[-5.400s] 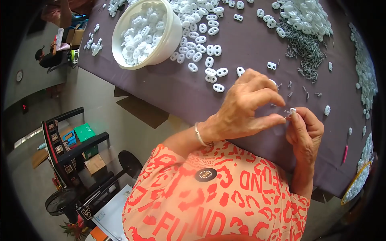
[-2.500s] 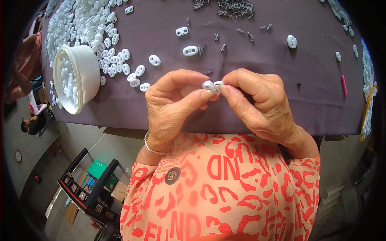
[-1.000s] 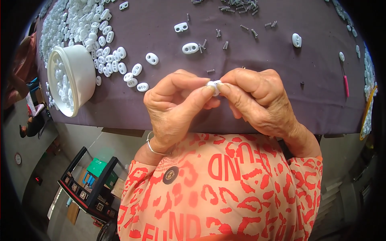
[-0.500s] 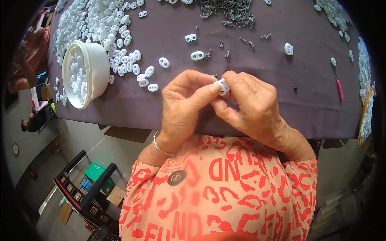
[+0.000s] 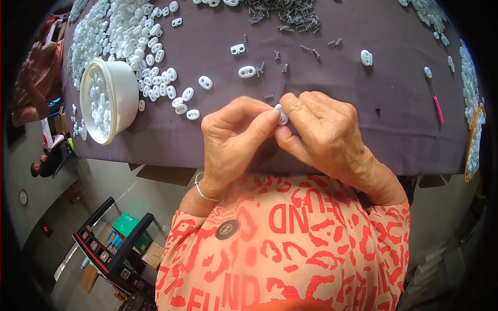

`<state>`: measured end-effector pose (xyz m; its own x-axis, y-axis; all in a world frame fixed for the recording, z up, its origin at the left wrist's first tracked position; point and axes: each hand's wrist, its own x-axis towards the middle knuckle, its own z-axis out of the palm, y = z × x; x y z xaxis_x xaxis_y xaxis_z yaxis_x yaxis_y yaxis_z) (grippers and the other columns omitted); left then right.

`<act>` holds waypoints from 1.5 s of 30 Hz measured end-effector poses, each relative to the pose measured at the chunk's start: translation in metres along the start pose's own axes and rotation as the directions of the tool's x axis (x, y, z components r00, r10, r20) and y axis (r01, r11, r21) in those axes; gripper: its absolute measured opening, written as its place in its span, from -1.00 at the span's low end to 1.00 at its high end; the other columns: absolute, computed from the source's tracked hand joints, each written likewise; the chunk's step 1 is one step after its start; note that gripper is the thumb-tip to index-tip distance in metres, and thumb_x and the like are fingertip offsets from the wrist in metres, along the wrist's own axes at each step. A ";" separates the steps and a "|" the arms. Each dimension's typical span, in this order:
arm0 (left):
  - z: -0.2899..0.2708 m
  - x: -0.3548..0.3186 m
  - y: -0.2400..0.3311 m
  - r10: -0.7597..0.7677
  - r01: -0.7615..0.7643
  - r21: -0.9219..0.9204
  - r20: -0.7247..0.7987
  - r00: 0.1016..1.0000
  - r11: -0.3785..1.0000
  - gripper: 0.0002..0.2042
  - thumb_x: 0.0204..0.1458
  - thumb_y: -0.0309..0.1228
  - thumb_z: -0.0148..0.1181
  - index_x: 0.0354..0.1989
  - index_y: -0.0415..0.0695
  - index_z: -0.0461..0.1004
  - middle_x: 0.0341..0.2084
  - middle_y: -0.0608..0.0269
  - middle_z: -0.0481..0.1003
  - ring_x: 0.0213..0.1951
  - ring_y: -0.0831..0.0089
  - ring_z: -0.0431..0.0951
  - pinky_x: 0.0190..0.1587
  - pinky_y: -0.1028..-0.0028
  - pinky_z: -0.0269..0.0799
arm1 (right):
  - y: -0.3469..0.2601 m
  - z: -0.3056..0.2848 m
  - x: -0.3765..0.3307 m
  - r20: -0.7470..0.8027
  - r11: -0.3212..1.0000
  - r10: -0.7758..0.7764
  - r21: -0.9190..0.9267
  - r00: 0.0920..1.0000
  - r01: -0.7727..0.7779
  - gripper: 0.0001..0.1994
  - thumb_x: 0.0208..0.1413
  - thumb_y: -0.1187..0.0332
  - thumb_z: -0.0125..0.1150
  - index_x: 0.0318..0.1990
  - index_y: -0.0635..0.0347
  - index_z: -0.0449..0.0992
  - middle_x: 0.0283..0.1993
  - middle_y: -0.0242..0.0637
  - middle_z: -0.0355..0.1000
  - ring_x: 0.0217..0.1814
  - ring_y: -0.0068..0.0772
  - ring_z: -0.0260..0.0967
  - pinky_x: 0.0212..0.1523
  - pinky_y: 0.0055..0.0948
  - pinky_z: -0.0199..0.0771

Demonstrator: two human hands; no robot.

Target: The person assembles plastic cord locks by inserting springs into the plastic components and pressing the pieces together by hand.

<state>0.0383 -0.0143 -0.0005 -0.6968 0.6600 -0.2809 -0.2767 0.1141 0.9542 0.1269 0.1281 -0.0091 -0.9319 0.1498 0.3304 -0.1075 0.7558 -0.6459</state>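
Above table edge point(image 5: 311, 168): white toggle point(image 5: 281, 114) pinched between both hands' fingers point(image 5: 270, 115).

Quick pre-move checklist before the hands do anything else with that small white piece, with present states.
1. White plastic piece pinched between both hands: ok.
2. Left hand fingertips on the piece: ok.
3. Right hand fingers closed on the piece: ok.
4. Whether a spring sits inside the piece: cannot tell, fingers hide it.
5. Loose springs within view on the purple cloth: ok.
6. White bowl upright, holding white pieces, near the table edge: ok.
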 end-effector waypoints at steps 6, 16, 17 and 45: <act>-0.005 0.003 -0.005 0.080 -0.085 0.082 0.055 0.995 0.993 -0.96 0.01 -0.60 0.16 -0.42 -0.32 0.51 -0.48 0.30 0.51 -0.41 0.66 0.44 -0.36 0.64 0.36 | 0.003 0.004 -0.003 0.027 0.999 -0.009 0.042 1.000 0.008 -0.80 -0.20 0.47 0.22 -0.39 0.32 0.37 -0.59 -0.24 0.25 -0.58 -0.24 0.28 -0.59 -0.34 0.31; -0.008 0.002 -0.007 0.045 -0.052 0.126 0.059 0.997 0.991 -0.96 -0.01 -0.61 0.15 -0.41 -0.32 0.50 -0.51 0.30 0.49 -0.45 0.66 0.43 -0.40 0.64 0.34 | 0.007 0.010 -0.002 -0.011 0.988 -0.103 0.115 0.995 0.103 -0.79 -0.20 0.54 0.21 -0.35 0.44 0.39 -0.63 -0.23 0.24 -0.64 -0.27 0.26 -0.61 -0.37 0.30; -0.008 0.002 -0.008 0.059 -0.067 0.132 0.063 0.996 0.989 -0.96 -0.01 -0.61 0.15 -0.41 -0.33 0.50 -0.52 0.30 0.48 -0.45 0.66 0.43 -0.41 0.64 0.34 | 0.008 0.011 -0.002 -0.007 0.988 -0.100 0.116 0.995 0.101 -0.79 -0.20 0.54 0.21 -0.35 0.44 0.39 -0.63 -0.23 0.24 -0.64 -0.27 0.26 -0.61 -0.37 0.30; -0.009 -0.001 -0.017 0.168 -0.174 0.106 0.059 0.984 0.979 -0.98 -0.03 -0.64 0.15 -0.42 -0.33 0.49 -0.50 0.26 0.47 -0.45 0.61 0.43 -0.41 0.62 0.33 | 0.004 0.020 -0.009 -0.029 0.987 -0.158 0.021 0.987 0.159 -0.77 -0.21 0.60 0.20 -0.32 0.47 0.38 -0.60 -0.24 0.26 -0.64 -0.33 0.24 -0.62 -0.42 0.29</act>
<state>0.0373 -0.0237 -0.0172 -0.6931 0.7124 -0.1100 -0.0795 0.0760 0.9939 0.1275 0.1167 -0.0280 -0.8927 0.0469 0.4482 -0.2614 0.7563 -0.5998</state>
